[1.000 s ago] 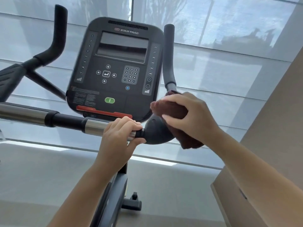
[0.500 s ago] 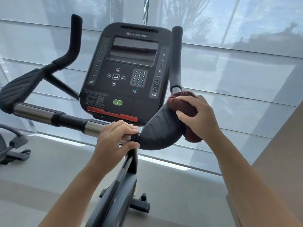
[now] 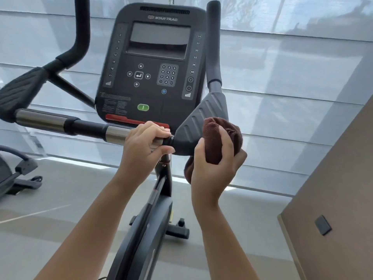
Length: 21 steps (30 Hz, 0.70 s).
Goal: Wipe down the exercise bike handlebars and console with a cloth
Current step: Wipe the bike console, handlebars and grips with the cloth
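Now the right hand (image 3: 215, 168), clutching the brown cloth (image 3: 218, 138), has slid down the right elbow pad (image 3: 198, 126); left hand (image 3: 144, 142) stays clamped around the crossbar (image 3: 86, 126).

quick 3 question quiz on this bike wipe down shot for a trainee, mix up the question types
1. True or false: the right hand holds the brown cloth.
2. What does the left hand grip? A) upright grip B) horizontal handlebar C) console
3. Fill in: the cloth presses against the right elbow ___.

Key: 1 true; 2 B; 3 pad
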Motion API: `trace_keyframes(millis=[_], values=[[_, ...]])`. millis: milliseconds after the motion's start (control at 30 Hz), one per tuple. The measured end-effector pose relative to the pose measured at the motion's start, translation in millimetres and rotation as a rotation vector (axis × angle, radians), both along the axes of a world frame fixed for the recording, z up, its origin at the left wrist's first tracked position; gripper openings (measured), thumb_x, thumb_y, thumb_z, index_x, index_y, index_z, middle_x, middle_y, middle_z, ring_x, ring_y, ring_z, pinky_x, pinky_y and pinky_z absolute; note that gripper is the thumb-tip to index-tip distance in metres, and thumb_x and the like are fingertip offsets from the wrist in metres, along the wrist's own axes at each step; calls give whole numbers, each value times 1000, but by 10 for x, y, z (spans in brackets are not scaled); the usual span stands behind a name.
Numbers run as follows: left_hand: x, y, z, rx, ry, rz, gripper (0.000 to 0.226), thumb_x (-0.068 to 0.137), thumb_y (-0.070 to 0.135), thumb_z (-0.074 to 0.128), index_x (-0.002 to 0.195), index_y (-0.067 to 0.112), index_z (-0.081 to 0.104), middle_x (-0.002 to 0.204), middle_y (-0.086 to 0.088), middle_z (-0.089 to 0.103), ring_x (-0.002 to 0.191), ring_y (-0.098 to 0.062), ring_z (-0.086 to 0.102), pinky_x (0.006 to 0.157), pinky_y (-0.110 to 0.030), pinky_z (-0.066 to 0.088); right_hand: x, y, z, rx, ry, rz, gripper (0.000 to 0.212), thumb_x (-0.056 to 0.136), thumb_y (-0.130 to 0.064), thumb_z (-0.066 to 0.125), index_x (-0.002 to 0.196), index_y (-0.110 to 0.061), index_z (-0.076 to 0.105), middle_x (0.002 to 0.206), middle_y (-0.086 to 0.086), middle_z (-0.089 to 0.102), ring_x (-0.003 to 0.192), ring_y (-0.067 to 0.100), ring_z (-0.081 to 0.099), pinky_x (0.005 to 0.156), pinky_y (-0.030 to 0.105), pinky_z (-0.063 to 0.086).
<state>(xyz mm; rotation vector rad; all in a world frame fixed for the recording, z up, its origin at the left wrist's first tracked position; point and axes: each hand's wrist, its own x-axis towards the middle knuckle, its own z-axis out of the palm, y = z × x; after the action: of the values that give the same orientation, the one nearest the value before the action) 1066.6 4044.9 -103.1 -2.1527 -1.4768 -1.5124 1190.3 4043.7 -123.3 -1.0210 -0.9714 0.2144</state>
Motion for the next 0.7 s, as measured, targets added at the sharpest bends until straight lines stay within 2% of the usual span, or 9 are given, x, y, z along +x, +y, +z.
trace_keyframes(millis=[67,200,233,367,533,600,700], values=[[-8,12,-5,13,11,-10,27,65,18,70,82,-2,64,83,-13,66,82,-27,58,74,-54,49,-122,-46,-30,24,28,-35,43,72,-11,72,114,-19,62,104,5,43,99,17,52,83,10,47],[-30,35,-5,32,-2,-50,27,64,17,72,81,-2,64,82,-14,66,82,-32,60,73,-55,48,-312,-129,-57,25,91,-58,44,73,-13,72,114,-23,60,104,5,41,102,23,54,82,23,52],[-35,36,-5,32,0,-56,28,64,18,72,81,-2,65,82,-14,66,82,-32,60,73,-55,48,-346,-145,-62,23,99,-56,44,73,-13,72,114,-23,60,105,4,40,103,23,54,81,22,52],[-57,30,9,21,0,-67,27,65,21,72,80,-1,66,82,-11,66,81,-30,60,73,-53,47,-436,-242,-111,31,68,-21,45,72,-15,71,113,-28,57,105,4,42,101,17,53,80,4,42],[-74,19,52,-7,55,-72,28,63,19,75,80,0,65,81,-12,67,79,-31,61,75,-49,48,29,-338,-85,-25,-78,120,39,71,-30,69,107,-39,58,105,2,51,99,10,56,83,13,46],[-68,11,53,-14,90,-56,29,67,24,72,80,0,65,81,-11,67,79,-30,60,76,-45,46,273,-281,13,-16,-118,115,40,72,-27,68,106,-42,56,106,1,52,99,4,55,84,10,44],[-44,20,110,-12,131,-34,39,79,40,56,83,2,66,81,-10,66,80,-27,59,78,-37,39,569,-41,225,9,-127,73,39,73,-23,69,106,-38,56,104,-3,51,95,-5,53,81,3,39]])
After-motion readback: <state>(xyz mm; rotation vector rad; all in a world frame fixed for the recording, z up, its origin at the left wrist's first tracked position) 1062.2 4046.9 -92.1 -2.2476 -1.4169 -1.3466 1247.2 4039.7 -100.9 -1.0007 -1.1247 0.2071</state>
